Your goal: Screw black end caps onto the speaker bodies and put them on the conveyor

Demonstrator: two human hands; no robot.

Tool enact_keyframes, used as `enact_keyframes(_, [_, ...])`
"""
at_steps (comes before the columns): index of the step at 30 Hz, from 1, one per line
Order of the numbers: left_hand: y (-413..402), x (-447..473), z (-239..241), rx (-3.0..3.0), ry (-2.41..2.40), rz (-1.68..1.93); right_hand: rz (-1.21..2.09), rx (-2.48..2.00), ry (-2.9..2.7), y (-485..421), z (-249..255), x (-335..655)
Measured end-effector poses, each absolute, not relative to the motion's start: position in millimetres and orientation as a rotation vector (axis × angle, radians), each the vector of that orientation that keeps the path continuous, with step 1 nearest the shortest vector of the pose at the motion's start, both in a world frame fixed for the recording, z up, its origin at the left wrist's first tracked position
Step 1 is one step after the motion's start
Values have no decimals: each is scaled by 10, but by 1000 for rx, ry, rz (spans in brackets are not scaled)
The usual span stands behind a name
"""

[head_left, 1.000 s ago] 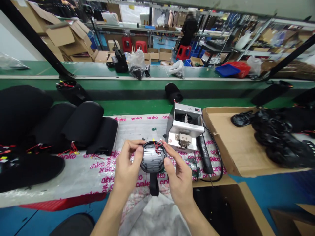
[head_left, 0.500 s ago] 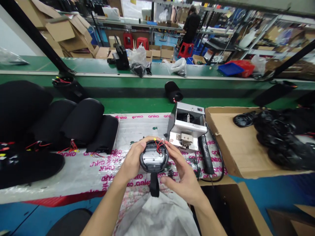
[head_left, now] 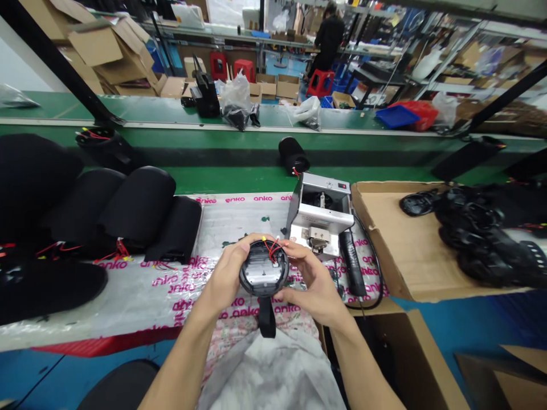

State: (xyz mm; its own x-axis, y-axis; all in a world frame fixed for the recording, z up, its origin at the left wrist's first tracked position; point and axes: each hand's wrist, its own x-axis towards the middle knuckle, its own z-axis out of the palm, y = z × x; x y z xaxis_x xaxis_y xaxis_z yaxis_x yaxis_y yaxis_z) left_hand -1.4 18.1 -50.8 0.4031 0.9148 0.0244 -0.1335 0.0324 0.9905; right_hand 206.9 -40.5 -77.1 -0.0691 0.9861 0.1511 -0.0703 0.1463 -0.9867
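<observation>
A round black part point(head_left: 262, 275) with a grey inner face, red wires and a hanging black strap is held over the plastic-covered bench. My left hand point(head_left: 226, 278) wraps its left rim, fingers curled over the top. My right hand point(head_left: 311, 285) cups its right side and underside, fingertips near the red wires. Just behind stands a small silver machine point(head_left: 321, 213) with a black handle beside it.
Black fabric-covered cylinders point(head_left: 137, 208) lie at the left. An open cardboard box point(head_left: 397, 250) holds a pile of black round parts point(head_left: 478, 233) at the right. Another black cylinder point(head_left: 292, 155) lies on the green conveyor behind. A person point(head_left: 329, 34) stands far back among shelves.
Both hands have closed in tighter round the part; the right hand has shifted from pinching the wires at the top to cupping it from the side and below.
</observation>
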Motion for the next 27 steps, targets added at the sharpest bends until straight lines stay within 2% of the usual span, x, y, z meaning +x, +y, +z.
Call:
enact_keyframes(11, [202,-65,-529,1360,726,928,1230,-955,-1196,-319,-671,2138])
enact_keyframes(20, [132,-21,-538,1365,787,970,998,-1061,-895,-618,-694,1537])
enact_keyframes(27, [145,-11,-569,1345,788,1003,948,-1049,-799,-645,-782,1410])
